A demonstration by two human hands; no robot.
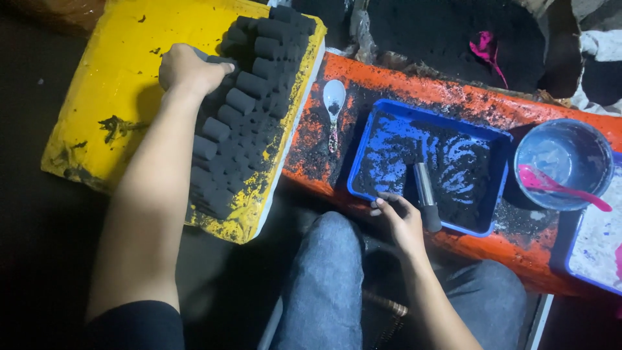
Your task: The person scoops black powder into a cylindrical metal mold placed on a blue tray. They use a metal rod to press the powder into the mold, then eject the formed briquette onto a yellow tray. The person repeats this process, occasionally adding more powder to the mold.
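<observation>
I note left hand closed on dark cylinder, setting it at rows of cylinders on yellow board. Right hand, fingers loosely curled, rests at blue tray rim beside metal tube. Judged step: placing piece; next calls for neat alignment.

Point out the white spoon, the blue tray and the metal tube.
white spoon (pixel 334 97), head view, on its bowl
blue tray (pixel 433 116), head view, on its far rim
metal tube (pixel 426 188), head view, on its shaft
</observation>
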